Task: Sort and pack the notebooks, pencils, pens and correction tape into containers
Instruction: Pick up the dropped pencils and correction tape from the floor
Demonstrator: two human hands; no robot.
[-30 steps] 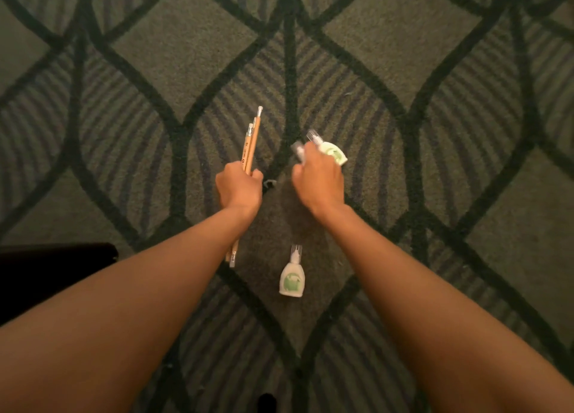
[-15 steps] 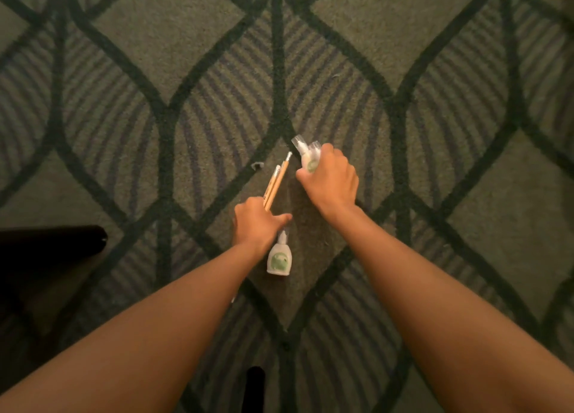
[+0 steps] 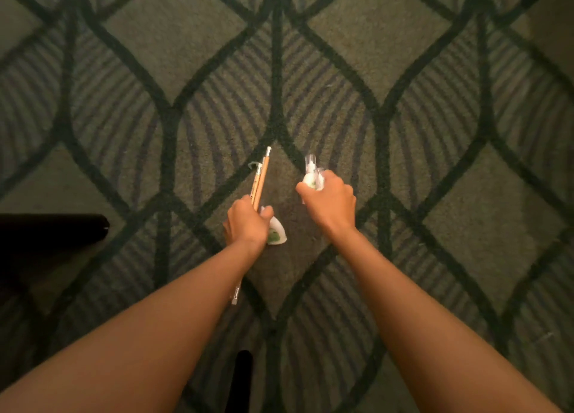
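Pencils [image 3: 260, 182] and a correction tape [image 3: 275, 234] gripped in left hand [image 3: 247, 226] fingers [image 3: 226, 230]; right hand [image 3: 330, 204] fingers clutch more tapes [image 3: 312, 178].

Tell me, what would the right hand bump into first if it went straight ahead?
Probably nothing: beyond the right hand, which grips correction tapes, only patterned carpet shows. If it angles down, it would meet the carpet; depth is unclear.
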